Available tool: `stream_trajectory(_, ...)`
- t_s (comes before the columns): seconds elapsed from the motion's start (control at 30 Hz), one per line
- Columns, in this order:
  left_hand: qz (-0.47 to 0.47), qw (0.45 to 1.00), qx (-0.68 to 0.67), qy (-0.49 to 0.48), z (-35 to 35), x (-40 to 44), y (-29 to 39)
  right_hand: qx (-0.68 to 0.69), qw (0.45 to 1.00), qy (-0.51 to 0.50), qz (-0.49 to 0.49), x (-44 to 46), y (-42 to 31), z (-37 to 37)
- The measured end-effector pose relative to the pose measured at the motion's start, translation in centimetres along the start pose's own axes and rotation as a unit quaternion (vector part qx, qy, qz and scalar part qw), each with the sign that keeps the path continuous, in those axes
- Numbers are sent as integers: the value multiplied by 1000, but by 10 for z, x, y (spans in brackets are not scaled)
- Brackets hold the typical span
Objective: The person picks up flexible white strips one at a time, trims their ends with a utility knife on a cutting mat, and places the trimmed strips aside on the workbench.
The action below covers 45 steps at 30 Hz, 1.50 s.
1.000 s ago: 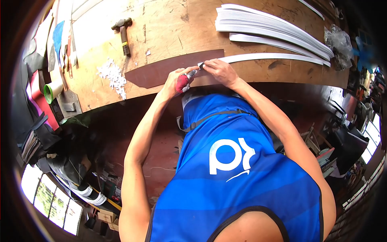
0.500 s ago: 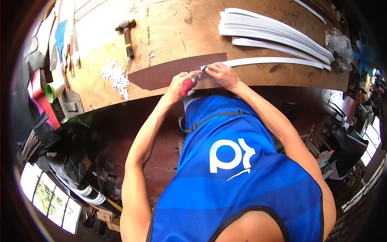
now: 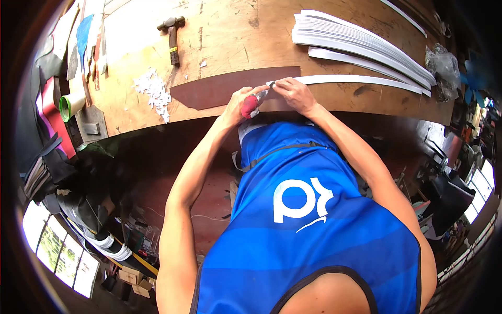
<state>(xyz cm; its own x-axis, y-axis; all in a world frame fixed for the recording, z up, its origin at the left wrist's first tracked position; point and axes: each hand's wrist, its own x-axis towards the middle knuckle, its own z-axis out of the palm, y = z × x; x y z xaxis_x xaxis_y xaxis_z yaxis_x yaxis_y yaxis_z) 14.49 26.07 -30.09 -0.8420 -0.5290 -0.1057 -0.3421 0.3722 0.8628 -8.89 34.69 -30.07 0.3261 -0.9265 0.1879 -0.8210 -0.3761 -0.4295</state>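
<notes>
My left hand (image 3: 243,104) is closed around a red tool (image 3: 249,107) wrapped in something whitish, at the table's near edge. Beside it, my right hand (image 3: 295,95) pinches the left end of a long white strip (image 3: 355,79), where a small black piece shows between the two hands. Under both hands lies a dark brown flat sheet (image 3: 209,90), which reaches out to the left. The fingertips of the two hands nearly meet, and the tool's tip is too small to make out.
A hammer (image 3: 172,41) lies on the wooden table (image 3: 235,36), behind a heap of white scraps (image 3: 154,93). Stacked white strips (image 3: 361,44) and a clear plastic bag (image 3: 444,70) are at the right. A green-rimmed roll (image 3: 66,108) stands at the left edge.
The view has shifted slightly, so the table items and both hands appear farther right. Both hands keep their holds close together at the strip's end.
</notes>
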Motion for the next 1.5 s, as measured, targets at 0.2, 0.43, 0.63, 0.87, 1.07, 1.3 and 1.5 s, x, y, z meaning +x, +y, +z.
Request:
stream_trajectory(0.2,40,998,-13,35,-3,-4,7,-8,1000,-5,-5,1,2,0)
stream_trajectory(0.43,56,998,9,36,2,-13,-7,-17,1000,-20,-16,2,3,-2)
stream_trajectory(0.63,49,998,-9,31,0,-15,-8,-14,999,-20,-25,4,4,-3)
stream_trajectory(0.87,51,997,-12,55,6,-26,-9,-6,999,-36,-17,4,4,-5)
stream_trajectory(1.07,12,983,-147,110,10,-32,-14,-19,998,-40,-42,3,10,-5)
stream_trajectory(1.3,-94,958,-100,251,32,-30,36,-63,980,-104,-156,14,25,-17)
stream_trajectory(1.5,-185,844,-153,480,95,-27,65,-34,954,-131,-267,25,45,-15)
